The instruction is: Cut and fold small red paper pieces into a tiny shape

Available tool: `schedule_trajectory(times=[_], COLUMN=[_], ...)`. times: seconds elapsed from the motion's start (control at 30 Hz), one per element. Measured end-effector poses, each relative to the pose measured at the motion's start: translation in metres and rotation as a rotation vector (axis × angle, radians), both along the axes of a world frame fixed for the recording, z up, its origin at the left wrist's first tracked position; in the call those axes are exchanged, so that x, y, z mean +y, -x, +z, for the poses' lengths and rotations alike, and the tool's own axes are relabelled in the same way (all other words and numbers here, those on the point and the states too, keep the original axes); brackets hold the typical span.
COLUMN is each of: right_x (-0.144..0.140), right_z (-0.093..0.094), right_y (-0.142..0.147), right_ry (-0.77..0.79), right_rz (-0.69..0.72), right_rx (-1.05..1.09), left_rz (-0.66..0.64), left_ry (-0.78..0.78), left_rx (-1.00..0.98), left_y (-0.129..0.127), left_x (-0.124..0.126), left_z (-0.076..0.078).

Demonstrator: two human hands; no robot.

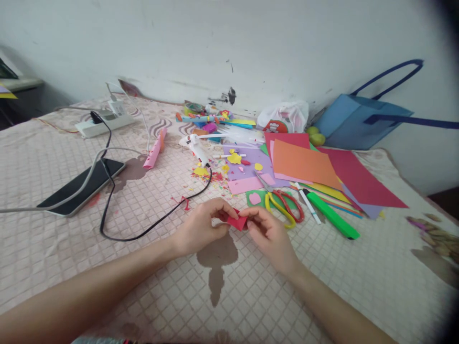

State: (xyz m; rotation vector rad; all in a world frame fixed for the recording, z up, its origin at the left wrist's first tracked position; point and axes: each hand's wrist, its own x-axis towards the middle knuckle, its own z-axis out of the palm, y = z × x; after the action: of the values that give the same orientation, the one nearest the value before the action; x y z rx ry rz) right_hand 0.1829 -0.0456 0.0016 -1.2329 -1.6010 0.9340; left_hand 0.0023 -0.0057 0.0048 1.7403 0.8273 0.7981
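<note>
Both hands, left hand [201, 228] and right hand [268, 234], are pinching a red paper scrap [237, 221] over the patterned desk [322, 286] against a scuffed white wall [251, 43]; no writing is showing legibly.

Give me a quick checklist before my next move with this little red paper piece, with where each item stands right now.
1. Red paper piece pinched by both hands: ok, left hand and right hand each grip it.
2. Scissors near the right hand: ok.
3. Glue gun lying apart from the hands: ok.
4. Black cord away from the paper piece: ok.
5. Glue gun hot or cold: cannot tell.
6. Fold in the paper piece even: cannot tell, fingers hide it.
</note>
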Motion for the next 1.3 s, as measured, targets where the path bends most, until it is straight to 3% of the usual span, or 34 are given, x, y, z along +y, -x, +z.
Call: schedule_trajectory(times=[0.2,0.47,0.8,1.3], right_x=[-0.002,-0.002,-0.003,-0.003], right_z=[-0.002,0.002,0.001,-0.001], right_y=[0.001,0.001,0.003,0.006], right_ry=[-0.103,-0.175,-0.129,0.109], right_rz=[-0.002,-0.023,-0.004,-0.063], right_rx=[-0.036,-0.022,0.015,0.119], left_rz=[0.032,0.006,0.067,0.143], left_ry=[-0.041,0.128,0.343,0.446], left_rx=[-0.027,-0.174,-0.271,-0.344], left_y=[-0.001,-0.003,-0.007,-0.012], left_x=[0.000,-0.001,-0.005,-0.011], left_z=[-0.002,-0.004,-0.005,-0.005])
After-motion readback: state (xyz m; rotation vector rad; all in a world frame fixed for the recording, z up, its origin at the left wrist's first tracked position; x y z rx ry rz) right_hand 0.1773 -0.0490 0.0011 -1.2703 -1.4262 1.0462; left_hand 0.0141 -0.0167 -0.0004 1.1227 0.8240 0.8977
